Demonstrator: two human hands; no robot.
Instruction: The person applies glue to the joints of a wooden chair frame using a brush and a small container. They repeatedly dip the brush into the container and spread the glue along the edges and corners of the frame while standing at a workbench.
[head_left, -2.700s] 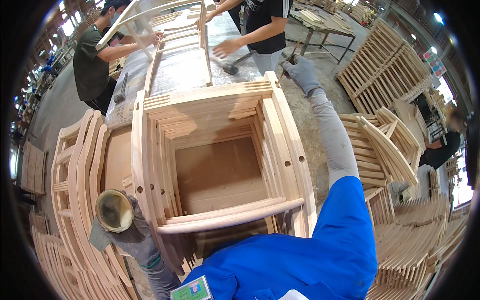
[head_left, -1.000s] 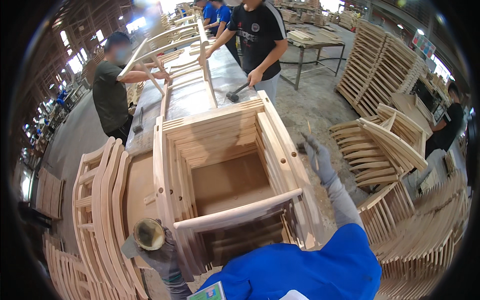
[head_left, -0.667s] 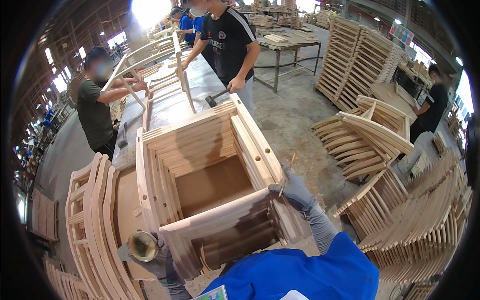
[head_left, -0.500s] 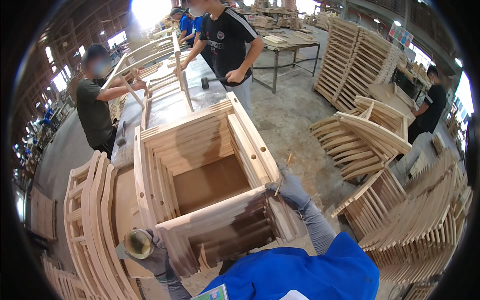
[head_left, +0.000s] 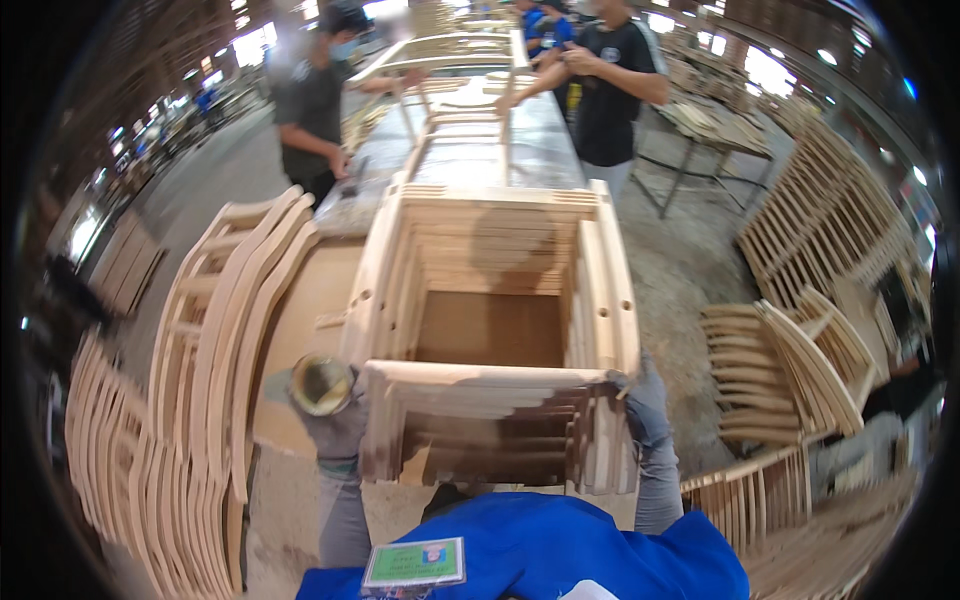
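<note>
Gloved fingers of the left hand (head_left: 338, 428) grasp a round cup (head_left: 322, 385); those of the right hand (head_left: 648, 395) are partly hidden, their grip impossible to tell. Between both hands stands a stack of wooden frames (head_left: 490, 373). Curved chair backs (head_left: 235, 310) lie leftward; a table (head_left: 550, 150) extends beyond.

Stack of pale wooden frames (head_left: 490, 373), near centre.
Nested closely around an open middle, with round holes in the side posts (head_left: 618, 275); just left, a stained round cup (head_left: 322, 386), mouth-up, yellowish inside.
</note>
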